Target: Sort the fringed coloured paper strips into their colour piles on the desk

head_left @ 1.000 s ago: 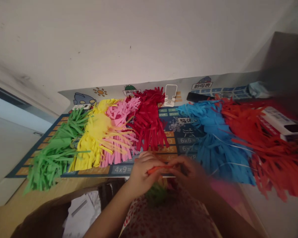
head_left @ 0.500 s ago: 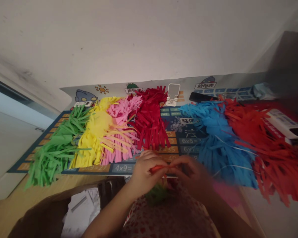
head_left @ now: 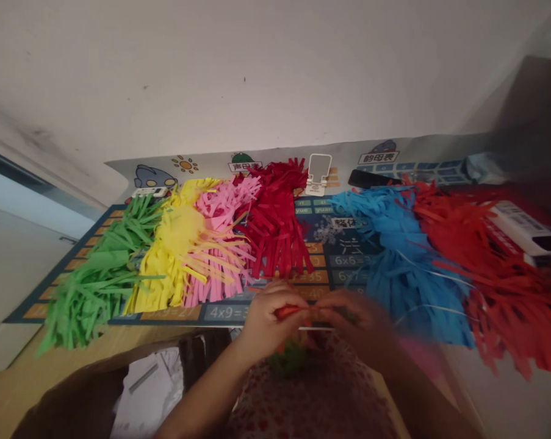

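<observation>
In front of my chest, just past the table's near edge, my left hand (head_left: 270, 317) is closed around a small orange-red piece of paper (head_left: 287, 311). The fingertips of my right hand (head_left: 355, 320) are pinched together and meet the left ones at the paper's end. What lies between the right fingertips is mostly hidden. Below both hands a green paper fringe (head_left: 288, 360) with a bit of orange hangs in shadow, over a patterned cloth.
Fringed paper bundles lie across the printed mat: green (head_left: 96, 277), yellow (head_left: 174, 244), pink (head_left: 224, 244), dark red (head_left: 277, 225), blue (head_left: 407, 256) and red (head_left: 499, 268). A white phone stand (head_left: 318, 174) is at the back. White papers (head_left: 149, 390) sit in a dark container lower left.
Both hands stay nearly in place, fingertips still together at the orange-red paper. The right fingers have shifted slightly. The whole view has moved a little.
</observation>
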The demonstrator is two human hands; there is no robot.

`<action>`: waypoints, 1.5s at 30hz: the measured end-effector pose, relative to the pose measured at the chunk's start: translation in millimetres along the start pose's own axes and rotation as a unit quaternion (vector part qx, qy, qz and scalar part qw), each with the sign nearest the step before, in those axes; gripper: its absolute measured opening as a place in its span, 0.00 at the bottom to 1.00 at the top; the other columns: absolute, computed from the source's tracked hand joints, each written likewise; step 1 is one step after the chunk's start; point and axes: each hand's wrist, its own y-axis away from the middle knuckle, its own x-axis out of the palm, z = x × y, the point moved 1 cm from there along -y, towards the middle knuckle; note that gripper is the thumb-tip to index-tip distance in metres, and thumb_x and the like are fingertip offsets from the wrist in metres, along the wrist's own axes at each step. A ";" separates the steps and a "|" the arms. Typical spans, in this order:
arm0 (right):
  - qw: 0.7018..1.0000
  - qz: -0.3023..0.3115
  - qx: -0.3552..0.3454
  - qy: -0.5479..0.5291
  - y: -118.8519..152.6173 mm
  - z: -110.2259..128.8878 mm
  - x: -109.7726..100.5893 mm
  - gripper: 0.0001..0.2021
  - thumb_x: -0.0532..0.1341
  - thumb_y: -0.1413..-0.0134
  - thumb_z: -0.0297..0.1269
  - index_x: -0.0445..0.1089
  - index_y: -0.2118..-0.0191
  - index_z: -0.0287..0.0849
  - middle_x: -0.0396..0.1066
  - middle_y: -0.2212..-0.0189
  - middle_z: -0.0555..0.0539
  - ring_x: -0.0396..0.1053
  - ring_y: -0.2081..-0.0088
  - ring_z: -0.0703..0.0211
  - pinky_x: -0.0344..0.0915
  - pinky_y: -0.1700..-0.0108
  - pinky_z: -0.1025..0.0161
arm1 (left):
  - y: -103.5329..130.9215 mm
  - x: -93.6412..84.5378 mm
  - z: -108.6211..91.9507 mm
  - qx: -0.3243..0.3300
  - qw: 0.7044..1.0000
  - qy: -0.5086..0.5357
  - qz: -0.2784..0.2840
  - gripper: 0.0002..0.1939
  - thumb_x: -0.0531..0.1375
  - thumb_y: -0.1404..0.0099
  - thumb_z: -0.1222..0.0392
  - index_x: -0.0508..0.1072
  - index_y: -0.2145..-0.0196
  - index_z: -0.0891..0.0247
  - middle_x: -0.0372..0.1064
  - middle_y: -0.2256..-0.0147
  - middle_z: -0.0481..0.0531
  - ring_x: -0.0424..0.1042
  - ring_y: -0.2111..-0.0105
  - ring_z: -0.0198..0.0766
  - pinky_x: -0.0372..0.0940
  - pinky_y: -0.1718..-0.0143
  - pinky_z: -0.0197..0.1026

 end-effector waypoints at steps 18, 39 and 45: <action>0.977 -0.001 -0.096 0.192 1.3 16.4 12.8 0.11 0.51 0.37 0.32 0.67 0.70 0.42 0.70 0.72 0.47 0.66 0.68 0.56 0.55 0.65 0.60 | 3.0 -4.5 -8.9 0.051 0.986 -0.159 0.018 0.04 0.63 0.39 0.63 0.75 0.72 0.60 0.75 0.74 0.47 0.72 0.71 0.37 0.60 0.51 0.47; 0.995 -0.094 -0.021 -0.013 -12.1 9.7 17.9 0.07 0.58 0.43 0.33 0.75 0.67 0.45 0.75 0.71 0.51 0.71 0.68 0.62 0.63 0.65 0.67 | 6.3 10.8 8.6 -0.089 0.986 0.108 -0.087 0.07 0.64 0.38 0.62 0.80 0.60 0.58 0.78 0.63 0.50 0.75 0.62 0.36 0.67 0.59 0.35; 0.984 -0.174 -0.026 0.034 -14.9 5.0 25.1 0.08 0.56 0.47 0.30 0.72 0.71 0.44 0.74 0.75 0.51 0.70 0.72 0.61 0.63 0.67 0.66 | 3.9 17.0 12.6 0.155 0.977 -0.083 -0.121 0.13 0.58 0.32 0.65 0.79 0.54 0.54 0.79 0.63 0.50 0.75 0.62 0.36 0.67 0.58 0.39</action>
